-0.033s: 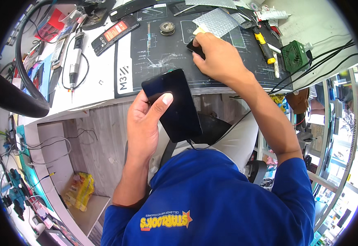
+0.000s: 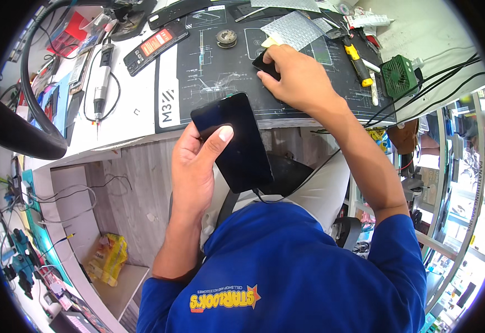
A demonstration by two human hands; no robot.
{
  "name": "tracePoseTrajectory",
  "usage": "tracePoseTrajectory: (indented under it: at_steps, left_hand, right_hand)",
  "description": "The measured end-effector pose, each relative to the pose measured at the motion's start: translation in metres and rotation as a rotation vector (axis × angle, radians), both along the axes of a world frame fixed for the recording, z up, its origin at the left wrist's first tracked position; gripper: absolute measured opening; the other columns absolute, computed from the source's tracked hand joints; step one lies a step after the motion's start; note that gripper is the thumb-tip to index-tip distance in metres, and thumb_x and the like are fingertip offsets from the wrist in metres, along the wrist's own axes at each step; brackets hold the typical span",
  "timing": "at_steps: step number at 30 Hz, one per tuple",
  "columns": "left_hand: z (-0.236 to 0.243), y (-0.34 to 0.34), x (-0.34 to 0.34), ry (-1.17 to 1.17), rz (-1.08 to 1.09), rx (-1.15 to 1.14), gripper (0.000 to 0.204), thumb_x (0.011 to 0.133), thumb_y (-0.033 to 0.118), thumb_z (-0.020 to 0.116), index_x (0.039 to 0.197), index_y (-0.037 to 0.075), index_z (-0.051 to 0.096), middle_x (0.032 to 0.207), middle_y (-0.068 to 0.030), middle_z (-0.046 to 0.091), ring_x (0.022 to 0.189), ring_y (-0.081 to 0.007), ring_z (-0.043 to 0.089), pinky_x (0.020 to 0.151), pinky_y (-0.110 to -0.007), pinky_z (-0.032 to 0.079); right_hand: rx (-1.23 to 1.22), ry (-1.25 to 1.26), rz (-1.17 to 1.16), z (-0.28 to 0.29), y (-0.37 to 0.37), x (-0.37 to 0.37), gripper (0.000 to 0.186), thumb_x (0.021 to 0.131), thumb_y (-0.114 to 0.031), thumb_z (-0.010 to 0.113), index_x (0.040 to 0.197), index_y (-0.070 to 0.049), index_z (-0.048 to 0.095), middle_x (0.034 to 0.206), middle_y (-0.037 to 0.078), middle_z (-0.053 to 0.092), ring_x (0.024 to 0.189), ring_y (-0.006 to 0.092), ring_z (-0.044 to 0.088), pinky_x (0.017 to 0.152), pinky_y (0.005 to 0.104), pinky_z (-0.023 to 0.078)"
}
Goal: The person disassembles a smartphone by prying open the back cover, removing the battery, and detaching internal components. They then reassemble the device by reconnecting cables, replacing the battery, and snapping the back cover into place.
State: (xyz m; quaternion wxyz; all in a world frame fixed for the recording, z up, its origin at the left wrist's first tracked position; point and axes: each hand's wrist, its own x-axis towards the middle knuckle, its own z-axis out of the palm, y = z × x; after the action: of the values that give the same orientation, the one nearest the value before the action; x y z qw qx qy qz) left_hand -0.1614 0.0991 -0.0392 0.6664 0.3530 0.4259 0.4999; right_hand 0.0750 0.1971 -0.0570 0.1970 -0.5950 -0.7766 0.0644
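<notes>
My left hand [image 2: 195, 166] grips a black smartphone [image 2: 237, 152] with a dark screen, thumb across its face; a cable runs from its lower end. On the dark work mat [image 2: 209, 66], my right hand [image 2: 289, 80] is closed over a small black object [image 2: 263, 62], partly hidden by my fingers, beside a small yellow piece [image 2: 270, 42]. A silver sheet [image 2: 295, 28] lies just beyond. A round metal spool [image 2: 226, 38] sits further left, near another phone [image 2: 153, 50] with an orange panel.
A silver pen-like tool [image 2: 102, 83] lies left. A black curved arm [image 2: 20, 130] juts in at left. A yellow-handled tool [image 2: 358, 64], green fan [image 2: 398, 77] and dangling cables occupy the right. The bench edge [image 2: 287, 121] runs above my lap.
My right thumb has shifted slightly left and up along the small black object. The phone in my left hand is almost unmoved.
</notes>
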Motion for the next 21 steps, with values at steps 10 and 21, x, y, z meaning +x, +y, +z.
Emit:
tracePoseTrajectory:
  at_steps: [10,21]
  left_hand:
    - [0.002,-0.002,-0.001,-0.049,0.008,0.001,0.032,0.097,0.015,0.075,0.126,0.002,0.067,0.112,-0.0036,0.072,0.103,-0.009,0.065,0.099,-0.027,0.048]
    - [-0.004,-0.004,0.0,-0.102,-0.007,-0.03,0.032,0.098,0.013,0.074,0.127,0.002,0.067,0.113,-0.0039,0.072,0.104,-0.0097,0.065,0.099,-0.028,0.049]
  right_hand:
    - [-0.007,0.188,-0.108,0.005,-0.021,0.029,0.035,0.092,-0.03,0.079,0.115,-0.005,0.073,0.108,0.013,0.069,0.093,0.0263,0.067,0.085,0.038,0.055]
    - [-0.228,0.067,-0.105,0.015,-0.003,0.027,0.092,0.078,-0.045,0.089,0.151,-0.005,0.051,0.131,0.023,0.061,0.128,0.0405,0.053,0.111,0.0479,0.044]
